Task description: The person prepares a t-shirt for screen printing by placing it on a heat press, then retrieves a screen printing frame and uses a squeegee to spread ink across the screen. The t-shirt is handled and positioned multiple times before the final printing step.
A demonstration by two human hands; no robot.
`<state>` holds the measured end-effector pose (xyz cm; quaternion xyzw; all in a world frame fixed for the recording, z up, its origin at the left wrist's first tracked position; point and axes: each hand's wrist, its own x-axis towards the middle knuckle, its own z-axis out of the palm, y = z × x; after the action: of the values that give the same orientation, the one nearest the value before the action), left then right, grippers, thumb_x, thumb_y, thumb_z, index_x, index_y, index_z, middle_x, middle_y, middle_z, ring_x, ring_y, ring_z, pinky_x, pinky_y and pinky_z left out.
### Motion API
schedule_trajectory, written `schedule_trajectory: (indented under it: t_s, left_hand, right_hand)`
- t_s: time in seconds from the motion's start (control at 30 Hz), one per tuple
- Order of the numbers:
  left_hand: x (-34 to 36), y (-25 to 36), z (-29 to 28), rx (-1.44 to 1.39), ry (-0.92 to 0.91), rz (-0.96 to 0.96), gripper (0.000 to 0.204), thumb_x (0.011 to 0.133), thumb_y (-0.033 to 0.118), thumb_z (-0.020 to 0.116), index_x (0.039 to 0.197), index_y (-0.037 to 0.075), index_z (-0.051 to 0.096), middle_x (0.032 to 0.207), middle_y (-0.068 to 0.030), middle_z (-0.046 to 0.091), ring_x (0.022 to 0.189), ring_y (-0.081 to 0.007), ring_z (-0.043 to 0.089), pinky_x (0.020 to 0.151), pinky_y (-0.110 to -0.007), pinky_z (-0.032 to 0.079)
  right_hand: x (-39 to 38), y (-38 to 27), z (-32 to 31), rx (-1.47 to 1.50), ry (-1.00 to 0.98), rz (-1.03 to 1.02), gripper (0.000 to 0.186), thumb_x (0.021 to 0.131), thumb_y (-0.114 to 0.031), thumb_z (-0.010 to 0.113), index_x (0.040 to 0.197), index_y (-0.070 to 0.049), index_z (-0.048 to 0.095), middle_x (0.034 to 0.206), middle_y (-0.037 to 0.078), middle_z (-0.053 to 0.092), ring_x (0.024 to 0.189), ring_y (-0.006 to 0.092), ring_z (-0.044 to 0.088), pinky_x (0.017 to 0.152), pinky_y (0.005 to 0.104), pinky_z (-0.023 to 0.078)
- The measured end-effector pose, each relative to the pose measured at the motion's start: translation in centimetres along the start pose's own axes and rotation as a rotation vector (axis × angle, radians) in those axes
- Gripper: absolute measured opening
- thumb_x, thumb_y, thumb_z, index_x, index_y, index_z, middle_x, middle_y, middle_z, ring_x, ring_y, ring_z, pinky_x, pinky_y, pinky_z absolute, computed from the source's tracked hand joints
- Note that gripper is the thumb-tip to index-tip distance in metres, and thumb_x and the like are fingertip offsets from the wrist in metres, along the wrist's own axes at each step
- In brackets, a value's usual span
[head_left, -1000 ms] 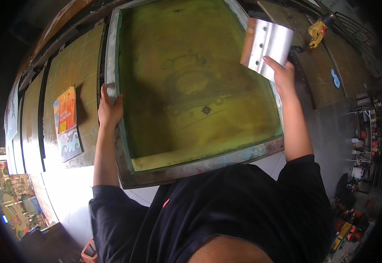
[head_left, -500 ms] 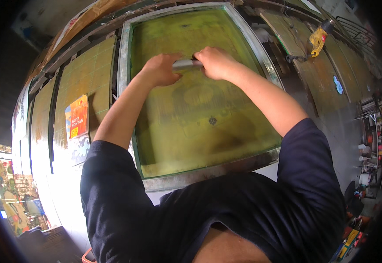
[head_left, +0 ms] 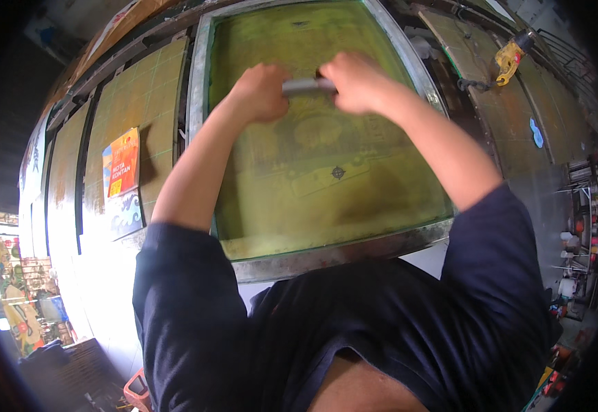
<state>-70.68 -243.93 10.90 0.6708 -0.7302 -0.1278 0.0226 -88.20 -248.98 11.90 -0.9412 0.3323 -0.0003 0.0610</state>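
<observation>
A squeegee (head_left: 307, 86) with a grey, bar-like top crosses the upper half of a silkscreen's yellow-green mesh (head_left: 271, 206). My left hand (head_left: 263, 93) is closed on its left end, and my right hand (head_left: 357, 82) grips the right end. My hands and forearms hide much of the squeegee, and its lower edge cannot be made out. A grey metal frame (head_left: 409, 51) surrounds the mesh. Below the squeegee, a faint dark design and a round crosshair mark (head_left: 338, 174) show on the mesh.
Flat brownish printing boards flank the screen on both sides. An orange-and-white packet (head_left: 121, 165) lies on a left board. On the right are a yellow-and-black heat gun or power tool (head_left: 510, 58) and a small light-blue piece (head_left: 536, 132). Shelves (head_left: 580, 226) hold containers at far right.
The whole view has shifted, so screen and hands appear higher. Both hands still hold the squeegee, which sits at nearly the same place on the mesh. The design below it looks somewhat clearer.
</observation>
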Motion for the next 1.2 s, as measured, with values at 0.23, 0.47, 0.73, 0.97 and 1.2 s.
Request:
schedule_trajectory:
  t_s: [0.23, 0.47, 0.73, 0.97, 1.2]
  left_hand:
    - [-12.2, 5.2, 4.1, -0.119, 0.259, 0.246, 0.036, 0.061, 0.004, 0.057, 0.096, -0.001, 0.054, 0.083, -0.0175, 0.059, 0.075, -0.0339, 0.059, 0.067, -0.039, 0.050]
    - [-14.2, 6.5, 8.1, -0.190, 0.336, 0.262, 0.032, 0.053, 0.002, 0.056, 0.084, -0.001, 0.052, 0.081, -0.0155, 0.057, 0.077, -0.0307, 0.059, 0.069, -0.036, 0.049]
    - [-12.1, 5.5, 5.5, -0.100, 0.044, 0.173, 0.022, 0.058, 0.011, 0.060, 0.078, 0.003, 0.058, 0.080, -0.0172, 0.061, 0.078, -0.0301, 0.061, 0.066, -0.039, 0.050]
    - [-6.0, 3.5, -0.3, 0.025, -0.037, 0.096, 0.023, 0.065, 0.021, 0.059, 0.083, 0.007, 0.063, 0.081, -0.0183, 0.062, 0.081, -0.0338, 0.060, 0.076, -0.041, 0.049]
    - [0.5, 0.7, 1.9, 0.010, 0.237, 0.025, 0.028, 0.069, 0.018, 0.061, 0.095, 0.010, 0.062, 0.083, -0.0151, 0.063, 0.082, -0.0324, 0.060, 0.073, -0.041, 0.048]
  right_hand:
    - [-11.5, -5.4, 1.3, -0.023, -0.052, -0.051, 0.031, 0.066, -0.004, 0.060, 0.096, 0.002, 0.057, 0.084, 0.014, 0.062, 0.073, 0.0293, 0.062, 0.064, 0.0373, 0.052]
    - [-14.5, -6.6, 5.2, -0.156, 0.092, -0.145, 0.038, 0.071, -0.023, 0.063, 0.097, 0.003, 0.055, 0.092, 0.018, 0.059, 0.075, 0.0293, 0.062, 0.074, 0.0378, 0.049]
    - [-11.5, -5.7, 1.2, 0.068, -0.288, -0.059, 0.022, 0.069, -0.012, 0.060, 0.086, 0.001, 0.058, 0.084, 0.019, 0.061, 0.074, 0.0335, 0.062, 0.067, 0.0416, 0.051]
    - [-5.3, -2.6, -3.5, 0.068, -0.272, -0.016, 0.025, 0.063, -0.002, 0.059, 0.088, -0.002, 0.061, 0.083, 0.018, 0.062, 0.079, 0.0322, 0.062, 0.068, 0.0397, 0.050]
    - [-0.1, 0.6, 1.2, -0.083, 0.052, 0.111, 0.035, 0.069, -0.004, 0.057, 0.101, -0.017, 0.061, 0.087, 0.008, 0.064, 0.081, 0.0278, 0.062, 0.067, 0.0383, 0.050]
